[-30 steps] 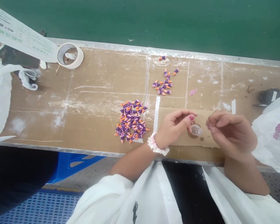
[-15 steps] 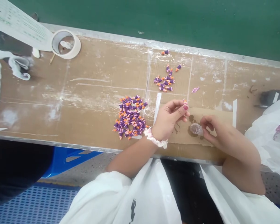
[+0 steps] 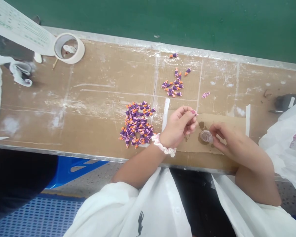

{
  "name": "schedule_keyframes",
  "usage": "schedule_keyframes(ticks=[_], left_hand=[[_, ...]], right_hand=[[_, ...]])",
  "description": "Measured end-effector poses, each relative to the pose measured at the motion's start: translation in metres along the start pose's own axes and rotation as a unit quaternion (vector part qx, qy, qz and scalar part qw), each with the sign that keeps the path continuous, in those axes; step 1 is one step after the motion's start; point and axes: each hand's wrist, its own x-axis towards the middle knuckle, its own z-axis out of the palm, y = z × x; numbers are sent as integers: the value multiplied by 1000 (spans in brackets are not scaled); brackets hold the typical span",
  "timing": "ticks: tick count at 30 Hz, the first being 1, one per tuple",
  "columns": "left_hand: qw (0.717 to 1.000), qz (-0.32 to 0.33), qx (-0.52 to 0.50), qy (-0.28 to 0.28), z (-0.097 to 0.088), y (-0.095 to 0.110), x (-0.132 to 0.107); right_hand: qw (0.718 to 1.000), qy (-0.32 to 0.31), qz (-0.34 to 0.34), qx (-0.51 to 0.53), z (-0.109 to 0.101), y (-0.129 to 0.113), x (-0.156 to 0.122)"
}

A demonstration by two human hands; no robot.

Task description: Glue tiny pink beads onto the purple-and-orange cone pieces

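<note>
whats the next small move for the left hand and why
I'd probably lower the tiny piece held in the left hand's pinch grip toward the small clear plastic dish. The piece is raised just up and left of the dish, and the right hand is curled closely beside the dish, so it looks ready to steady it.

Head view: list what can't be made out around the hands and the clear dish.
Tiny piece in the left hand: too small, fingers hide most of it.
Contents of the small clear dish: blurred, right hand at its edge.
Printed sheet: text too small, cut off by the top-left corner.
</note>
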Motion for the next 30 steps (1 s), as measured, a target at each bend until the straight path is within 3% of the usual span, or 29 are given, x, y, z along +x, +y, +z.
schedule_keyframes(ticks=[4, 6, 10, 13, 21, 30], left_hand=[[998, -15, 19, -65, 0, 0, -2], [995, -5, 26, -100, -2, -1, -3], [983, 3, 35, -179, -5, -8, -3], [974, -9, 26, -224, -6, -14, -5], [960, -26, 19, -279, -3, -20, -9], [961, -16, 51, -270, -4, -21, -9]], right_hand=[[998, 31, 7, 47, -3, -4, 1], [991, 77, 25, 106, -4, -8, 1], [933, 211, 5, 291, 4, -21, 5], [901, 255, -1, 352, 13, -31, 8], [884, 260, -23, 387, 18, -36, 9], [908, 232, -10, 349, 17, -34, 5]])
